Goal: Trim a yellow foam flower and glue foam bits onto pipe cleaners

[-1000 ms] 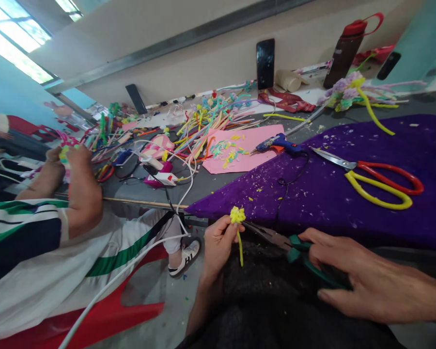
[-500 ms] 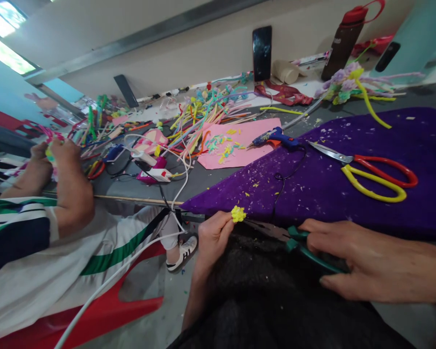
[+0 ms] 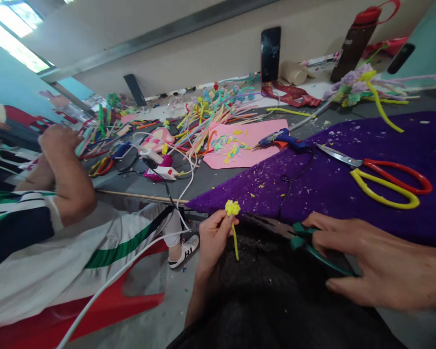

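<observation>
- Over part of the grey worktop (image 3: pixel 207 178), a purple cloth (image 3: pixel 327 186) is spread, with scissors (image 3: pixel 356 162) laid on it.
- Green-handled pliers (image 3: pixel 298 241) are held by the right hand (image 3: pixel 370 257), its fingers curled round them; how far the jaws are parted cannot be told.
- Near the cloth's edge, a yellow flower (image 3: pixel 232 207) is pinched under its head by the left hand (image 3: pixel 214 240), fingers closed, stem (image 3: pixel 236 245) hanging below.
- Crushing is best avoided by a light, steady pinch; the pliers should be kept clear of the fingertips.
</observation>
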The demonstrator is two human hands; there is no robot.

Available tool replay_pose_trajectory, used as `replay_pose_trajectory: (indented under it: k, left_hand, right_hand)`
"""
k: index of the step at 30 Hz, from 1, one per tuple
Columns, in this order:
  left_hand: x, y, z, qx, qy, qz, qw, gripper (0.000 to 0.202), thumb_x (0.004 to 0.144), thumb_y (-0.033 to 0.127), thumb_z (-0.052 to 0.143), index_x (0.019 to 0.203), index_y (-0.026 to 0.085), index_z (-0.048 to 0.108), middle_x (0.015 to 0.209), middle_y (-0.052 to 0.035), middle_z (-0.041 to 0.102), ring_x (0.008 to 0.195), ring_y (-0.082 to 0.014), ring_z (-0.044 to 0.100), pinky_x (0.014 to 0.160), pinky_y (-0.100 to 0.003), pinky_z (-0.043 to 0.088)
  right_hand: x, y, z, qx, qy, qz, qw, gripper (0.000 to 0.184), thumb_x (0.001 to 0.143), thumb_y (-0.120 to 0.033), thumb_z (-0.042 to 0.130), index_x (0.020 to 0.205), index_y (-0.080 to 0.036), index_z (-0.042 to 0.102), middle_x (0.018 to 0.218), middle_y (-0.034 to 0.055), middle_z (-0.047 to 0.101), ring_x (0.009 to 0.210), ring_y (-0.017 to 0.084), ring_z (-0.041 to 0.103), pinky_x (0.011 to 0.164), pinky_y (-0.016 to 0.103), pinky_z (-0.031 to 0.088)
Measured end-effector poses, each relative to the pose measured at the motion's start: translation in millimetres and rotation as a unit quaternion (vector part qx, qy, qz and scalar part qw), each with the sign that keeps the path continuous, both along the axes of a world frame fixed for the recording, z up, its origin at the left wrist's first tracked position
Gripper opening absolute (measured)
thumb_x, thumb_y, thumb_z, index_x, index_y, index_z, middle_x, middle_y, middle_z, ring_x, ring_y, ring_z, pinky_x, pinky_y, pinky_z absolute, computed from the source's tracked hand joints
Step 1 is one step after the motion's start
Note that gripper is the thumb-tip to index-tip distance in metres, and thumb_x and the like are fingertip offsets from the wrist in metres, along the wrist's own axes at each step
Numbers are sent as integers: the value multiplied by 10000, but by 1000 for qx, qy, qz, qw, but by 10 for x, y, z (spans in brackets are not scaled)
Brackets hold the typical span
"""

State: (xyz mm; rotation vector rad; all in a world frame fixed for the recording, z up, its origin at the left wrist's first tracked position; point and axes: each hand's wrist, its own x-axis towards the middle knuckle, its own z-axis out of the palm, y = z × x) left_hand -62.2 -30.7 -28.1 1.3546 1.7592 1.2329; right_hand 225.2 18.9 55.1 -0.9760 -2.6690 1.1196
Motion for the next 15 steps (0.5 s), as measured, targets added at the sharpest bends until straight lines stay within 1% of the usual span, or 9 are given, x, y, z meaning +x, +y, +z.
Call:
replay_pose_trajectory:
  k: [3,5,7,9,11,15]
  left_hand:
    - [16,0,-44,-13,-140,32,990,244,798,367,599,811,139,685,641,-18,662,415,-62,459,430,-189,371]
    - [29,3,-61,-16,-192,37,981,255,771,371,625,827,130,689,620,-16,661,382,-53,445,408,-185,367]
    - [43,3,-64,-22,-220,37,974,261,760,375,633,823,128,689,607,-14,658,364,-50,438,394,-184,363]
    - [56,-2,-54,-29,-225,34,973,259,761,377,633,799,126,683,610,-19,662,359,-51,437,388,-187,359]
    - [67,-10,-38,-32,-211,25,977,252,768,373,631,743,126,673,581,-16,647,368,-56,439,395,-186,356]
    - [89,-22,-15,-30,-167,9,985,275,788,373,619,663,131,656,489,8,579,394,-64,447,429,-182,366]
  right_hand:
    - [69,-123,-123,-10,-16,4,1000,228,667,-231,670,892,-262,646,1153,47,591,1011,278,589,780,367,521]
    - [78,-190,-192,-26,-14,-6,1000,279,678,-235,663,954,-273,636,1253,42,537,1113,296,545,866,396,503]
    - [51,-230,-230,-47,-13,-6,999,307,685,-226,650,986,-280,624,1260,37,524,1132,289,535,897,399,493]
    - [9,-243,-235,-58,-10,-4,998,295,684,-218,640,972,-280,621,1191,34,554,1106,278,551,880,383,505]
    - [-26,-238,-222,-54,-9,-8,998,272,689,-216,632,954,-276,619,1136,34,574,1084,272,562,856,366,515]
    - [-48,-226,-204,-36,-2,-12,999,264,702,-238,629,962,-280,612,1132,31,574,1031,257,585,806,341,530]
